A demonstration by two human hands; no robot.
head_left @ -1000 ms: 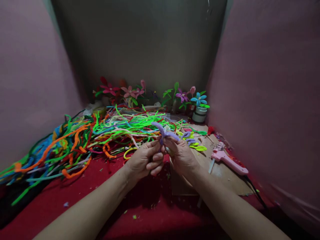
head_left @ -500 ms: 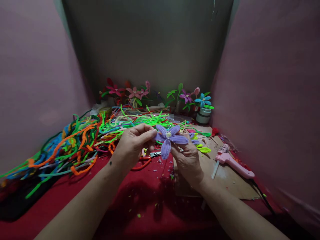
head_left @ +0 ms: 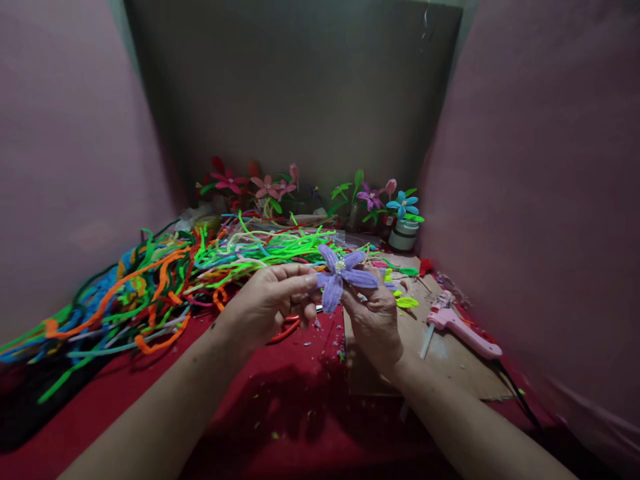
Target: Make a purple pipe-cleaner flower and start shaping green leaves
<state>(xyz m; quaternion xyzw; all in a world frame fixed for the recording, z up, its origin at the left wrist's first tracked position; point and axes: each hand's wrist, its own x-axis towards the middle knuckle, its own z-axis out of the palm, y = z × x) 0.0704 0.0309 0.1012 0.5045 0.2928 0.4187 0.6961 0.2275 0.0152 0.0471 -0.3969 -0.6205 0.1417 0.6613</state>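
**One purple flower point(head_left: 332, 293), five petals, in two hands**

Two hands hold a single flower in the middle of the scene, above the counter point(head_left: 295, 387). The left hand point(head_left: 267, 297) pinches the tip of its left petal between thumb and fingers. The right hand point(head_left: 377, 327) grips it from below and behind on the right; its fingertips are hidden, so exactly which part they pinch I cannot tell.

Along the far side, five spread blooms show plainly: one red-pink point(head_left: 229, 181), one salmon point(head_left: 265, 187), one pink point(head_left: 287, 189), one violet point(head_left: 370, 196) and one blue point(head_left: 402, 205). Two pink buds point(head_left: 391, 187) stand among them. One pale jar point(head_left: 403, 237) is below the blue bloom. On the right, one pink glue gun point(head_left: 463, 330) lies on one sheet of cardboard point(head_left: 450, 377). One pair of red handles point(head_left: 285, 331) shows just beneath the left hand. The stems point(head_left: 165, 280) heaped at left and centre are too tangled to count.

The flower itself is soft lilac and fuzzy. Its petals are long, narrow and ridged lengthwise, fanned out like a star around a small, pale-yellow, knobbly centre that faces the wearer. One petal points toward the near side.
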